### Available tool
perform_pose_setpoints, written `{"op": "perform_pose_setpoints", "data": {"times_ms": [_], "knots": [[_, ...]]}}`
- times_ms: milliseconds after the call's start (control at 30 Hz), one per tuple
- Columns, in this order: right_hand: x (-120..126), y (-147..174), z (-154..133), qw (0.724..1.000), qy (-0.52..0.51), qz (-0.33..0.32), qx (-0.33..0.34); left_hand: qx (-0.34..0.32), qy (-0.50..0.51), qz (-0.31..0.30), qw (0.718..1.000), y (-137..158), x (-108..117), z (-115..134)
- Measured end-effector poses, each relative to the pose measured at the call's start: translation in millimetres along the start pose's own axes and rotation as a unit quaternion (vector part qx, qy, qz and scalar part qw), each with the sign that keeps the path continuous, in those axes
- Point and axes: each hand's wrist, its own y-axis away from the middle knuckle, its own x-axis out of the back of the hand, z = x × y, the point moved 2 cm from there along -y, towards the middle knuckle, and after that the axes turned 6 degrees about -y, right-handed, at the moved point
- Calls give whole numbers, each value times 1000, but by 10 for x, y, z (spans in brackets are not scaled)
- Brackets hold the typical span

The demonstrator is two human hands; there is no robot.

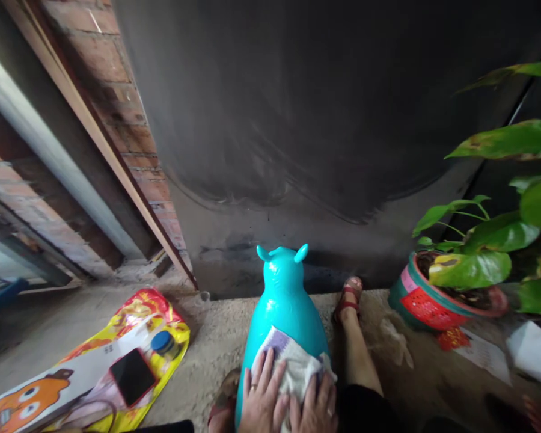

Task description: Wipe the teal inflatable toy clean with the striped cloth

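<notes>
Cloth (293,359), purple corner pointing forward, lies on a turquoise inflatable animal (283,304) whose long axis runs away from the person, eared head toward the dark panel (288,120). Left hand (263,391) and right hand (316,406) press it open, palms down, fingers forward.
</notes>
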Motion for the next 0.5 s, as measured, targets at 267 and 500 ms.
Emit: {"op": "perform_pose_setpoints", "data": {"times_ms": [267, 500], "knots": [[422, -1196, -534, 993, -5, -91, -81, 135, 119, -134, 974, -670, 521, 33], [15, -201, -145, 992, 91, 48, 79, 172, 80, -91, 978, -53, 133, 71]]}}
